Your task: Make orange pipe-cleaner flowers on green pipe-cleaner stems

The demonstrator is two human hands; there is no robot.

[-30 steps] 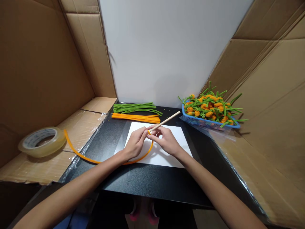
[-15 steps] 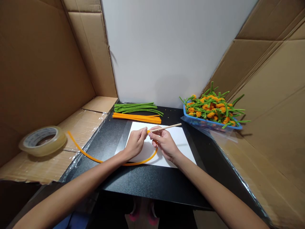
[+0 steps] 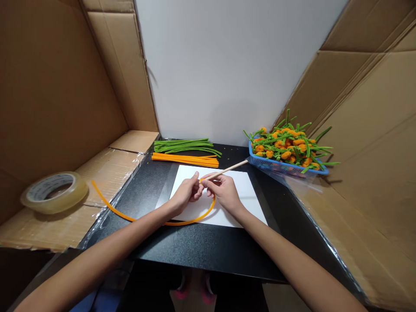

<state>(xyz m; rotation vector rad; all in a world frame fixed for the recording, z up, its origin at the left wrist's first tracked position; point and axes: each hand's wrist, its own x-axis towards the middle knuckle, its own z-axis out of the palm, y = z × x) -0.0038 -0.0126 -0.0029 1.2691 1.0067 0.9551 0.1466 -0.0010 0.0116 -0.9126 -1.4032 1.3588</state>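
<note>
White sheet (image 3: 250, 199) under both hands. Right hand (image 3: 229, 195): thumb, fingers pinched on stick. Left hand (image 3: 183, 197): fingers curled, thumb up, grip can't tell. Orange strip (image 3: 185, 223): end between both hands' fingertips at stick tip, tail looping below right fingers, under left forearm. Wooden stick (image 3: 232, 167): slanting up-right from right fingertips.

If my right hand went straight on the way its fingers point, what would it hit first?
Most likely your left hand: the right hand, holding the wooden stick, points leftward at it. Their fingertips look very close, though depth makes it unclear whether they touch.
</note>
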